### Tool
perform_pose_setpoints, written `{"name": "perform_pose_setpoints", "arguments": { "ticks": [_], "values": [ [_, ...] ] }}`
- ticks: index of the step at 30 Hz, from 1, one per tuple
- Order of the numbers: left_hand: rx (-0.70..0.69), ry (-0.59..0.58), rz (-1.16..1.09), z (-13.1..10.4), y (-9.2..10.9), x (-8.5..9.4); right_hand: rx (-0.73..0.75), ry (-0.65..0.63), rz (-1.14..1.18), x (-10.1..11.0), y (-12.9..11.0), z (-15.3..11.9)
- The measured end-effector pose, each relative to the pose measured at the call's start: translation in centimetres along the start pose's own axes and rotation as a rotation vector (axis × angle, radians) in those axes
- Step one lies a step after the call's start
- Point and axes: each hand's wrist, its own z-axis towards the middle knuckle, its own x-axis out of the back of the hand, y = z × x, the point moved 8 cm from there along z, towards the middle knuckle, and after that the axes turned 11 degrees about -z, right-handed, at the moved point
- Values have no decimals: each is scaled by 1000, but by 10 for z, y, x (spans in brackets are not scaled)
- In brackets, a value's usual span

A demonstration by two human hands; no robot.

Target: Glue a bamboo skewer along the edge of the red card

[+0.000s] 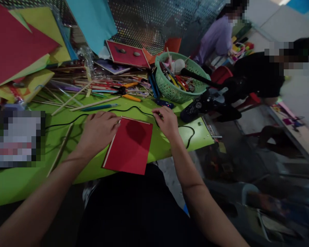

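Observation:
A red rectangular card (130, 145) with pale sticks along its left and top edges lies on the green table (92, 171), its near end over the table's edge. My left hand (99, 130) rests at the card's upper left corner, fingers bent; whether it grips anything is hidden. Just beyond the upper right corner, my right hand (166, 120) has its fingertips pinched together beside a black cable (136, 107); what they hold, if anything, is too small to tell. The cable runs across the table behind the card.
A green basket (170, 85) of tools stands at the back, with a black device (195, 106) leaning by it. Orange-handled pliers (130, 92), thin sticks and a blue pen (99, 107) lie behind the hands. Coloured sheets (15, 48) are piled back left. Two people sit back right.

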Motion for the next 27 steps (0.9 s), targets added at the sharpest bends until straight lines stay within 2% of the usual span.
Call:
{"name": "perform_pose_setpoints", "arguments": {
  "ticks": [2,5,8,11,14,18,23,27],
  "values": [
    [5,0,-6,3,-3,-2,-47,28,32,4,9,-5],
    [32,4,-28,8,-10,-6,-71,-42,33,-1,12,-10],
    [96,30,-64,7,-19,-5,11,-171,-37,-13,-2,-9],
    [174,79,-99,-3,-29,6,110,-295,-169,-25,-20,-6],
    [241,119,-105,-26,-39,23,164,-369,-339,-33,-29,-2],
    [356,115,-50,-77,-57,38,211,-376,-441,-32,-26,0],
    [432,136,-11,-134,-72,40,159,-226,-325,-13,-10,12],
    [538,99,85,-157,-79,36,110,-244,-106,0,-12,20]
  ]
}}
